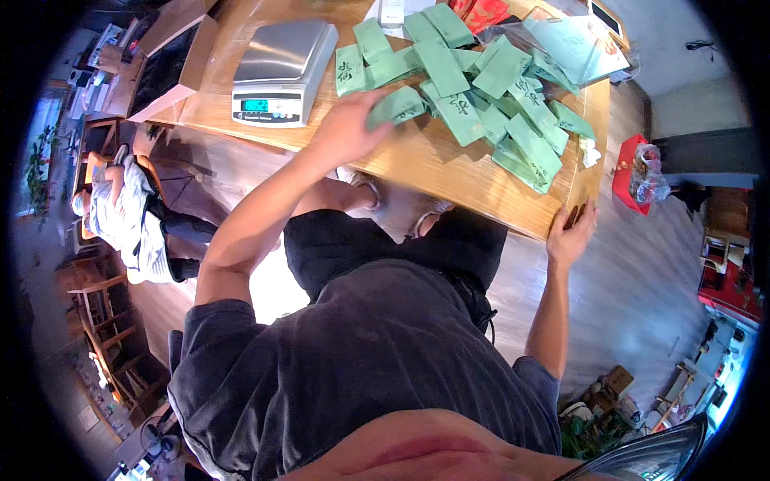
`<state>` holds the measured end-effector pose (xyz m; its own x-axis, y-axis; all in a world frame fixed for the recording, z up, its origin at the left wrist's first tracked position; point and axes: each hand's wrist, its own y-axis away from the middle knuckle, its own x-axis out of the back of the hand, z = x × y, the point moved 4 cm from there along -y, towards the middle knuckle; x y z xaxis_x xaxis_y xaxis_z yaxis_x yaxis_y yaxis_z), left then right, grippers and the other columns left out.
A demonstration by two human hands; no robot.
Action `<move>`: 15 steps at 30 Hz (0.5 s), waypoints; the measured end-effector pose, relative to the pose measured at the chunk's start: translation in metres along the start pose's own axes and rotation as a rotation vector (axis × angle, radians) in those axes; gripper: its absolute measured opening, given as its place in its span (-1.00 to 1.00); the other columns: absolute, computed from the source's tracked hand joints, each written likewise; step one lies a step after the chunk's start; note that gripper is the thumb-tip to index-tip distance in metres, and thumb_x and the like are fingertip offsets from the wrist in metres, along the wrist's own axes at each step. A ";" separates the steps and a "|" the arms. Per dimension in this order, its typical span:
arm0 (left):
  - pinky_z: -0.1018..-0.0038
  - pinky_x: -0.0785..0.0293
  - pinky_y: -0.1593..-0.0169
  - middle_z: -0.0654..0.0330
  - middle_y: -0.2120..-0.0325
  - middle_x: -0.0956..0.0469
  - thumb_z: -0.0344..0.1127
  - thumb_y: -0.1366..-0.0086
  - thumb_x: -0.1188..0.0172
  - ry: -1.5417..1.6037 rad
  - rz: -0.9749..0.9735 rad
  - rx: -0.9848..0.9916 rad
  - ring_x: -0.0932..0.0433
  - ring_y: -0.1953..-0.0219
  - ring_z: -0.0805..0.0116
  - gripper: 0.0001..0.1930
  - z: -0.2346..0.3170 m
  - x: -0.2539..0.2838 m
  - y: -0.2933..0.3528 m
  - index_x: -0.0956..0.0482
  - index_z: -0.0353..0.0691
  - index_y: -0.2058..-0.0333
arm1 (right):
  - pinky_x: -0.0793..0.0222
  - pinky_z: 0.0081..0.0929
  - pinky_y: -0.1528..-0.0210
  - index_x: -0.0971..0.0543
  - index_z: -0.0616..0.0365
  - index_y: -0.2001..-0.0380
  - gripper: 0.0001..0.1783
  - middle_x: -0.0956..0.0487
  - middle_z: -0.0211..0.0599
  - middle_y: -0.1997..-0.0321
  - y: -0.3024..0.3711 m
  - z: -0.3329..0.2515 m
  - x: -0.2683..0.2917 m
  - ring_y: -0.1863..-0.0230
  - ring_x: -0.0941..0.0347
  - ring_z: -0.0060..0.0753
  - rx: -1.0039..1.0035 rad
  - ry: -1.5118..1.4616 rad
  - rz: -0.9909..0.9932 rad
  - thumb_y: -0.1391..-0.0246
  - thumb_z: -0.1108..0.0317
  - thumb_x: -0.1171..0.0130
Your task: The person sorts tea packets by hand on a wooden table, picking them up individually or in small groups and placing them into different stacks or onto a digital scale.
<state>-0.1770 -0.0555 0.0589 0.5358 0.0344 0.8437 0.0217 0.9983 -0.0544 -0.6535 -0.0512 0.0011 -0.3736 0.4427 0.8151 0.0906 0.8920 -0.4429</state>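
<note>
A digital scale point(277, 74) with a steel plate and a lit blue display stands on the wooden table point(417, 156). Right of it, many flat green paper packets point(457, 108) with dark handwritten marks lie in a loose, overlapping heap. My left hand point(349, 128) reaches over the table's front edge, its fingers and thumb closed on the near left green packet point(399, 107); the fingertips are slightly blurred. At the table's right front corner, my right hand point(573, 231) rests on the edge, fingers apart, holding nothing.
Red wrapping point(480, 13) and clear plastic lie behind the heap, and a crumpled white tissue point(589, 152) sits right of it. An open cardboard box point(191, 68) stands left of the scale. A red bin point(630, 174) is on the floor at right. Another person point(128, 208) sits at far left.
</note>
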 end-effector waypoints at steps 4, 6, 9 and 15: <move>0.40 -0.59 0.10 0.05 0.13 -0.62 -0.07 -0.47 0.00 0.664 -0.070 0.359 -0.65 0.17 0.30 -0.51 -0.050 0.047 0.003 -0.41 -0.37 -0.15 | -0.06 0.02 -0.43 -0.32 0.34 -0.28 -0.33 -0.37 0.20 -0.32 0.003 0.009 -0.007 -0.41 -0.17 0.24 -0.025 -0.074 0.032 -0.16 0.25 -0.21; 0.39 -0.63 0.14 0.02 0.15 -0.63 -0.02 -0.50 0.05 1.047 0.020 0.599 -0.67 0.22 0.31 -0.49 -0.069 0.074 0.001 -0.41 -0.38 -0.15 | -0.09 0.00 -0.42 -0.33 0.37 -0.27 -0.33 -0.37 0.23 -0.32 0.004 0.011 -0.007 -0.37 -0.21 0.23 -0.025 -0.050 0.035 -0.15 0.27 -0.23; 0.40 -0.62 0.13 0.08 0.17 -0.64 0.14 -0.50 0.09 0.970 0.119 0.570 -0.66 0.21 0.36 -0.42 -0.112 0.112 -0.010 -0.43 -0.31 -0.14 | -0.10 -0.02 -0.41 -0.33 0.36 -0.28 -0.32 -0.38 0.22 -0.31 0.004 0.011 -0.009 -0.38 -0.21 0.22 -0.034 -0.016 0.015 -0.16 0.26 -0.24; 0.46 -0.53 0.13 0.16 0.21 -0.65 -0.07 -0.35 -0.26 0.520 0.221 0.497 -0.63 0.22 0.41 -0.55 -0.166 0.151 -0.031 -0.52 -0.27 -0.04 | -0.08 -0.05 -0.43 -0.33 0.31 -0.29 -0.33 -0.38 0.11 -0.34 0.001 0.000 -0.002 -0.41 -0.19 0.16 -0.051 -0.023 -0.008 -0.18 0.23 -0.22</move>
<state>0.0435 -0.0890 0.0992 0.8155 0.3329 0.4734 -0.4505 0.8787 0.1582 -0.6528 -0.0512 -0.0013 -0.3956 0.4335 0.8097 0.1337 0.8994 -0.4162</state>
